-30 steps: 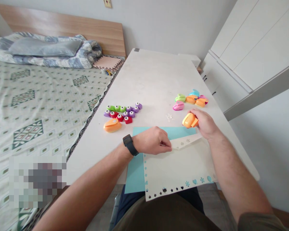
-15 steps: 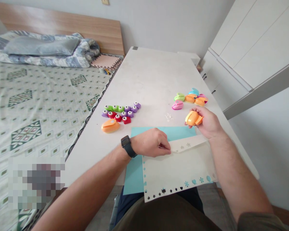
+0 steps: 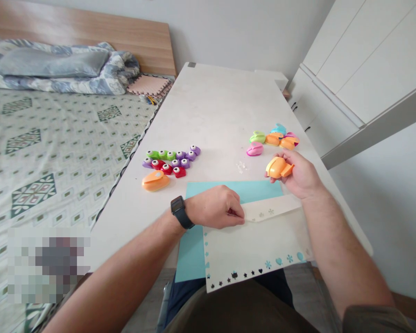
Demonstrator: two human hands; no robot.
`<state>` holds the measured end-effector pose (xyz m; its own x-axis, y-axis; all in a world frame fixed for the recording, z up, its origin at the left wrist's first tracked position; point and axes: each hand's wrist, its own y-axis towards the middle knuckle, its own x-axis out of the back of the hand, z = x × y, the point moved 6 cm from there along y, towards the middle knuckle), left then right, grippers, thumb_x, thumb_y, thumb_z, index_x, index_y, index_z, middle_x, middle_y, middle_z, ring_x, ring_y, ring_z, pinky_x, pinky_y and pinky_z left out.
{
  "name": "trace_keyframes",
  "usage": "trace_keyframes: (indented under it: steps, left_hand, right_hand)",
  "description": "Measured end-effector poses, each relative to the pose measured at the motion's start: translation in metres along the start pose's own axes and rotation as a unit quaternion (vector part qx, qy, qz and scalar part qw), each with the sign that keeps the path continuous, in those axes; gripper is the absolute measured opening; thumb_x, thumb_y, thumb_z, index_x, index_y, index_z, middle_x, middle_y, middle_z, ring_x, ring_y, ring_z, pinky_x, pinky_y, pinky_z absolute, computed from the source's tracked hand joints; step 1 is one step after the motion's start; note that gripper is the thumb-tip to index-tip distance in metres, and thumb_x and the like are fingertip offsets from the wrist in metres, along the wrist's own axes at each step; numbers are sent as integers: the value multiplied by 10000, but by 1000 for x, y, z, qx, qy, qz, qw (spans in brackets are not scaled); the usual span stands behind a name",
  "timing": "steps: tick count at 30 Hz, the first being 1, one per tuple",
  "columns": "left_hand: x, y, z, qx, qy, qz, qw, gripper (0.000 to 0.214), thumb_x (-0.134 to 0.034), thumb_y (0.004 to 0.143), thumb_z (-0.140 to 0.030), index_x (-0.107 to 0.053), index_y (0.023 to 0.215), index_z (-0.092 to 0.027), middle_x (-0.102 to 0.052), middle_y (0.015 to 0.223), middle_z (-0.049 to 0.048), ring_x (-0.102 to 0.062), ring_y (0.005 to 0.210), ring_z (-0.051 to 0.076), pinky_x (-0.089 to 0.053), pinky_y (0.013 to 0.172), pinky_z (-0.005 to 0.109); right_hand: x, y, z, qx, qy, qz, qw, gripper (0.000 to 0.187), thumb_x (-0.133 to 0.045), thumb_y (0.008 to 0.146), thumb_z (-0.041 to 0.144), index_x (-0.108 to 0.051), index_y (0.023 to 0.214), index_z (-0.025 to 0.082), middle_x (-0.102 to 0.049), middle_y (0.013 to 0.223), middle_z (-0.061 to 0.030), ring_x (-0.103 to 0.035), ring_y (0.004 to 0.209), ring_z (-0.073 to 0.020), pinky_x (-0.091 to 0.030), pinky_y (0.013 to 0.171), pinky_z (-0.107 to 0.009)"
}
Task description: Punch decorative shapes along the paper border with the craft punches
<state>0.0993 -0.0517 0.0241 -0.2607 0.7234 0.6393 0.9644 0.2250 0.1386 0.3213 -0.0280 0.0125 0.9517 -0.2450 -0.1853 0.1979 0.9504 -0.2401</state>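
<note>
My left hand [image 3: 217, 206], with a black watch on the wrist, is closed in a pinch on the upper edge of a white paper sheet [image 3: 253, 247] whose borders carry punched shapes. That sheet lies over a light blue sheet [image 3: 197, 240] at the table's near edge. My right hand [image 3: 300, 175] holds an orange paper punch [image 3: 277, 167] just above the table, beyond the top right corner of the blue sheet.
On the white table [image 3: 215, 111] lie a cluster of small green, purple and red punches [image 3: 171, 161], an orange punch [image 3: 155, 180], and a group of coloured punches [image 3: 273, 138] at the right. A bed [image 3: 55, 134] runs along the left; white cabinets [image 3: 350, 69] stand right.
My right hand has lifted the orange punch slightly and turned it, drawing it a little to the right. My left hand has kept its pinch on the white sheet.
</note>
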Motion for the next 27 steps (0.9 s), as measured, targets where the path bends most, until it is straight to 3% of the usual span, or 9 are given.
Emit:
trace_keyframes:
  steps: [7,15,22,27]
  left_hand:
    - [0,0,2,-2,15,-16,1000,137,-676,894,-182,-792,821,-173,-691,715,28,-595,660,106,-426,621,216]
    - [1,0,0,-3,23,-17,1000,135,-678,887,-158,-791,816,-176,-691,708,25,-598,661,107,-427,632,214]
    - [1,0,0,1,32,-12,999,140,-675,894,-168,-793,819,-170,-693,716,26,-594,667,106,-429,640,214]
    - [1,0,-1,6,37,-13,999,133,-682,889,-167,-793,816,-169,-690,716,24,-598,668,105,-431,642,212]
  right_hand:
    - [-2,-5,3,-61,49,25,997,330,-564,873,482,-628,835,160,-691,708,-115,-695,627,-260,-511,429,-305]
    - [-2,-9,4,-146,124,85,978,285,-551,850,435,-639,826,165,-698,785,-90,-617,521,-159,-411,387,-228]
    - [-4,-11,6,-145,134,146,969,285,-511,870,427,-623,802,174,-661,766,-58,-567,483,-128,-369,380,-218]
    - [-7,-12,8,-127,110,154,974,293,-518,864,446,-611,770,184,-648,753,-57,-592,518,-161,-396,400,-248]
